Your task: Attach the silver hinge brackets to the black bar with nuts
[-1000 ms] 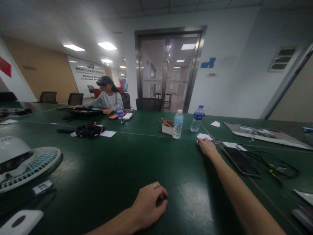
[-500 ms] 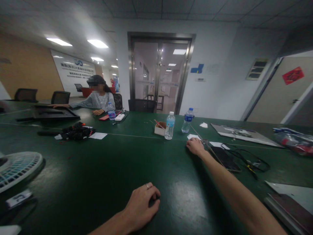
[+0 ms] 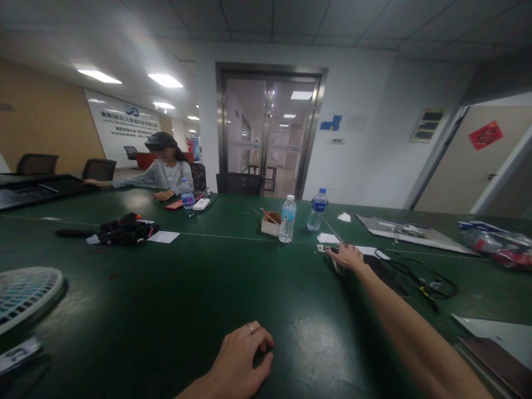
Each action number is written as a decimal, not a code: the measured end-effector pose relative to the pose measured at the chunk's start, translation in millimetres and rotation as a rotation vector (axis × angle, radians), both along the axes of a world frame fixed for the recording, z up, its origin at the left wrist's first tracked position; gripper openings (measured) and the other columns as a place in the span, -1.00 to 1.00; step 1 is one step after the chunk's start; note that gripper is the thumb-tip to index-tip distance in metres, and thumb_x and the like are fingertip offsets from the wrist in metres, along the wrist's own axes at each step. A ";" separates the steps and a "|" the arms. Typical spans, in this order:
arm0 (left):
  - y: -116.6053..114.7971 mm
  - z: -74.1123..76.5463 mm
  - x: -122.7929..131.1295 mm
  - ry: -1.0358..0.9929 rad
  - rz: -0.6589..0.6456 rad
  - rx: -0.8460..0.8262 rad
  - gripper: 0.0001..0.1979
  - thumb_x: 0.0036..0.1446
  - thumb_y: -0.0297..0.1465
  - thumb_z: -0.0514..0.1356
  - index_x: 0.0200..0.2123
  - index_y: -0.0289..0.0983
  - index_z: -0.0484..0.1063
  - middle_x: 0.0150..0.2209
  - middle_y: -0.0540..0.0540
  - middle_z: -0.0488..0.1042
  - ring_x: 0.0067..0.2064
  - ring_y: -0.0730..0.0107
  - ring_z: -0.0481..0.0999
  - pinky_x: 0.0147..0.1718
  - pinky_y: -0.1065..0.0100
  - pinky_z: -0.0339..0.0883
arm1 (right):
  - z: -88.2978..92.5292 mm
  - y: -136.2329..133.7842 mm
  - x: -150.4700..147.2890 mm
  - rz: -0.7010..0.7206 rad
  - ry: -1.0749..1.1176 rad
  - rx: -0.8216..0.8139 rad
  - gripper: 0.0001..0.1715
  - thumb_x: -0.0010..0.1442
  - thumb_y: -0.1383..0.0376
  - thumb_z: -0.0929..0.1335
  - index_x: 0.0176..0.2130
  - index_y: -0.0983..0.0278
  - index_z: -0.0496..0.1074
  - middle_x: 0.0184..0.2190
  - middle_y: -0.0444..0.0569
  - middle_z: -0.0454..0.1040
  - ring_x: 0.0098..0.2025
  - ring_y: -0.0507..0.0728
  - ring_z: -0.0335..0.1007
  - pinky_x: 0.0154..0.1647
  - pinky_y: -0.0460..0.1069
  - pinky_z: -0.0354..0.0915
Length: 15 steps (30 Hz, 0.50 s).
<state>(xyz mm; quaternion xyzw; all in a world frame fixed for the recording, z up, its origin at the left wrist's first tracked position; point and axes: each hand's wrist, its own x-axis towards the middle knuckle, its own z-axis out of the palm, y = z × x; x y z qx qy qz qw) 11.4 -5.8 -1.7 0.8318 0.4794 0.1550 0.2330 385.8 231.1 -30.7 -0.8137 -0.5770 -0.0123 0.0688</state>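
Observation:
My left hand point(image 3: 244, 359) rests on the green table point(image 3: 183, 310) near the front. Its fingers are loosely curled together, with a ring on one and nothing visible in them. Farther off, my right hand point(image 3: 349, 257) is closed, palm down, over a small pale, shiny thing point(image 3: 338, 267) that I cannot make out. Just left of its fingertips lies a small metal piece point(image 3: 321, 248). White paper point(image 3: 328, 238) lies behind the hand. A dark, flat, phone-like device point(image 3: 386, 277) lies beside the right wrist, partly hidden by the forearm.
Two water bottles, one nearer point(image 3: 287, 220) and one farther point(image 3: 318, 210), stand by a small open box point(image 3: 271, 223). Black cables point(image 3: 415, 271) lie at right, a white fan point(image 3: 29, 293) at left. Across the table, another person point(image 3: 166, 172) sits touching a black panel point(image 3: 45, 188).
My right hand has shifted right and closed over the small pale thing. My left hand stays put. The other person's black panel has swung left and lies flatter.

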 end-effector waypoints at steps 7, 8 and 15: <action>2.5 -10.6 -0.9 -0.004 -0.007 0.046 -0.85 0.04 -0.51 0.15 -0.28 -0.24 0.44 -0.29 -0.02 0.46 -0.28 0.36 0.44 -0.30 0.40 0.27 | -15.1 11.8 -5.9 -0.026 0.031 -0.011 -0.15 0.14 -0.12 0.20 0.14 0.48 0.22 0.13 0.35 0.17 0.18 0.42 0.07 0.08 0.23 0.06; 2.5 -10.8 -1.0 -0.004 -0.007 0.042 -0.85 0.05 -0.51 0.15 -0.27 -0.24 0.44 -0.29 -0.02 0.46 -0.28 0.35 0.44 -0.30 0.40 0.27 | -14.9 13.6 -5.6 -0.024 0.036 -0.015 -0.16 0.13 -0.10 0.22 0.13 0.49 0.24 0.13 0.35 0.18 0.18 0.42 0.07 0.08 0.24 0.06; -0.3 -4.8 -0.3 -0.009 0.011 0.010 -0.83 0.06 -0.51 0.16 -0.24 -0.25 0.45 -0.27 -0.04 0.46 -0.24 0.32 0.45 -0.26 0.36 0.28 | -18.1 16.7 -0.7 -0.067 0.078 0.006 -0.10 0.11 -0.08 0.24 0.14 0.58 0.16 0.08 0.42 0.21 0.13 0.43 0.14 0.03 0.25 0.14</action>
